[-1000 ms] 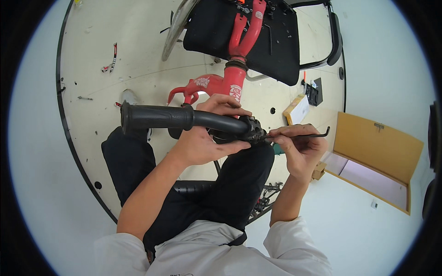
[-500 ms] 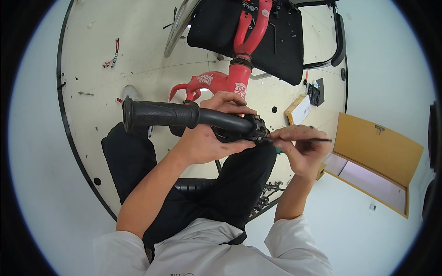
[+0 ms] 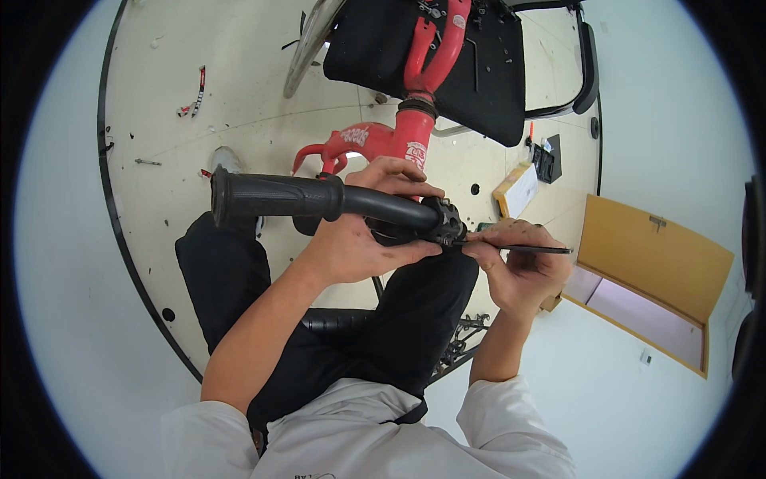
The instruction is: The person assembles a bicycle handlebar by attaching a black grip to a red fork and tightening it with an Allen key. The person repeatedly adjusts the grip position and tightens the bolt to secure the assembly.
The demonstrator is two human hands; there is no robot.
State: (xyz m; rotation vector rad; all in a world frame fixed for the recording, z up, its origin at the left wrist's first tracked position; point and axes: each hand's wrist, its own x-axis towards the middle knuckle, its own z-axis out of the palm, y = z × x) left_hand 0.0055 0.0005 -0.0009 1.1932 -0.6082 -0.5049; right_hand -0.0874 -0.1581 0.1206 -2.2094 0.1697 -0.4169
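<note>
My left hand (image 3: 355,251) is wrapped around a black bicycle handlebar (image 3: 391,206), its ribbed rubber grip (image 3: 275,197) pointing left. At the bar's right end sits a dark stem clamp (image 3: 451,223) with bolts. My right hand (image 3: 523,259) pinches a thin dark hex key (image 3: 546,250) between thumb and fingers. The key's inner end meets the clamp's bolt area, though the exact contact is hidden by my fingertips. Beyond my left hand stands a red bicycle frame (image 3: 413,132), with its red fork legs (image 3: 455,44) reaching over a chair.
The black chair (image 3: 367,48) holds loose bolts and an L-shaped hex key (image 3: 476,64). A yellow box (image 3: 517,191) and a black tool case (image 3: 546,164) lie on the floor at right. An open wooden hatch (image 3: 654,247) is on the right wall. Metal parts (image 3: 459,347) lie by my right leg.
The hex key has turned a little, its outer end now slightly lower. My right hand has shifted slightly with it. My left hand still holds the handlebar in the same place.
</note>
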